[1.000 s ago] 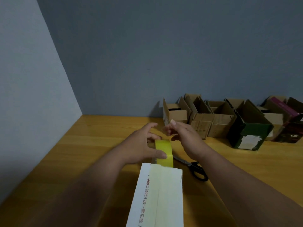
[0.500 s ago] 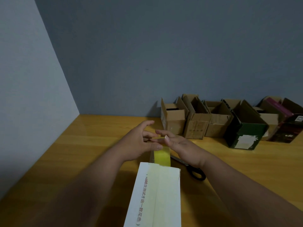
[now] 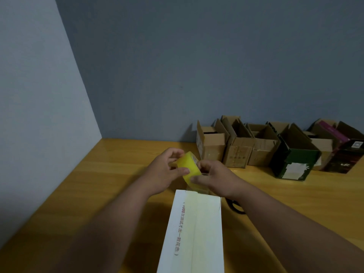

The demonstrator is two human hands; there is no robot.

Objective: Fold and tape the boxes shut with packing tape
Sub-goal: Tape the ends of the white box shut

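A long white box (image 3: 194,231) with red print lies lengthwise in front of me, a pale strip of tape running down its top seam. Just past its far end I hold a yellow roll of packing tape (image 3: 188,168) tilted in the air. My left hand (image 3: 163,174) grips the roll's left side with thumb on its face. My right hand (image 3: 214,179) pinches its right side and lower edge. A stretch of tape runs from the roll down to the box's far end.
Black-handled scissors (image 3: 235,207) lie on the wooden table (image 3: 118,174) right of the box, mostly hidden by my right arm. Several open cardboard boxes (image 3: 238,146), a dark green box (image 3: 295,160) and a dark maroon one (image 3: 346,152) line the back wall.
The roll has risen from just above the box's far end and tilted up. My right hand, open and off it before, has closed onto its right side.
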